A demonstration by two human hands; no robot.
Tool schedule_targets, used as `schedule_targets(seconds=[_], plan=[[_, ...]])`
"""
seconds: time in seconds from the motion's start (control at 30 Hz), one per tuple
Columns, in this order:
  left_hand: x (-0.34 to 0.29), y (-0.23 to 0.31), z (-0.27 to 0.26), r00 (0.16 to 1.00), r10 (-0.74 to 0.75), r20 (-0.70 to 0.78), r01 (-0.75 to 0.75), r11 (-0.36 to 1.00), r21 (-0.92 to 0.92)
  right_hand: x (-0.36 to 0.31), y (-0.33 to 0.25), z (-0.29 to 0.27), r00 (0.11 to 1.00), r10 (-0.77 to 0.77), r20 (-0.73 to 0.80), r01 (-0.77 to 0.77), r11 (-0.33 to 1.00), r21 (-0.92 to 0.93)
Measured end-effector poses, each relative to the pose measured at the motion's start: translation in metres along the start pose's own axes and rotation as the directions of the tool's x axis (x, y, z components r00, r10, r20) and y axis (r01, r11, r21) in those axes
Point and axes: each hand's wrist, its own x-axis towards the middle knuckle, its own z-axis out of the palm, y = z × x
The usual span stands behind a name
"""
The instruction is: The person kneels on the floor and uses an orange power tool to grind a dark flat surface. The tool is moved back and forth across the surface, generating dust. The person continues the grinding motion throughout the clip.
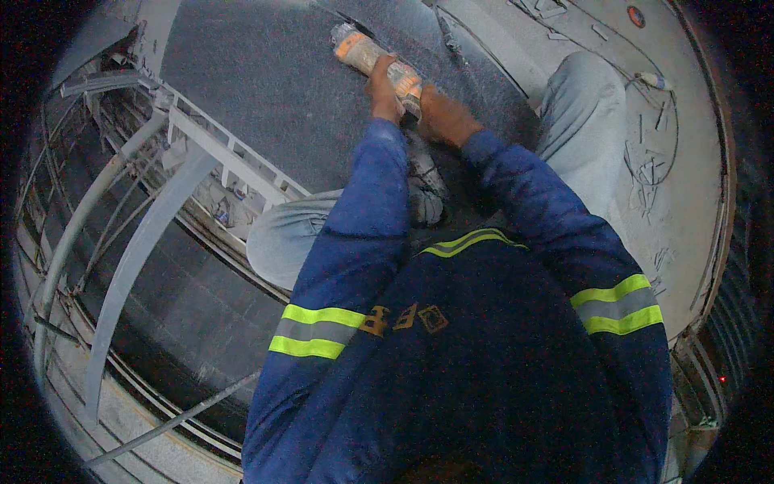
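Observation:
A dusty orange-and-grey angle grinder (pixel 393 73) lies slantwise in both of my hands, its head toward the upper left. My left hand (pixel 383 90) is closed round the middle of its body. Farther back, my right hand (pixel 445 117) wraps the rear end. Beneath the tool is a dark, dust-covered flat panel (pixel 250 97), and the grinder's head is close over its far part. Whether the head touches the panel I cannot tell, and its disc cannot be made out clearly.
My bent knees, in pale jeans (pixel 582 105), flank the work. A light ledge (pixel 685 161) at the right carries a cable (pixel 673 121) and scraps. White slotted framing (pixel 226 149), a curved grey strip (pixel 137 258) and pipes (pixel 72 218) stand at the left.

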Motion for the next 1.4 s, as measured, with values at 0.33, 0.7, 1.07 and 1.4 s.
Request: schedule_targets(seconds=[0.33,0.7,1.07,1.4], plan=[[0.027,0.015,-0.017,0.999,-0.024,0.021,0.024,1.000,0.001,0.019,-0.008,-0.002,0.994,-0.097,-0.058,0.102,0.991,0.089],[0.011,0.004,-0.005,0.999,-0.012,-0.032,0.013,1.000,0.005,-0.003,-0.004,-0.005,0.989,-0.124,-0.085,0.124,0.992,-0.009],[0.017,0.003,-0.016,0.999,0.021,-0.028,-0.022,1.000,-0.016,0.002,-0.013,-0.018,0.989,-0.150,0.015,0.150,0.988,0.026],[0.003,0.004,-0.002,1.000,-0.020,-0.016,0.019,1.000,-0.019,-0.002,-0.003,-0.007,1.000,-0.028,-0.003,0.028,0.995,0.094]])
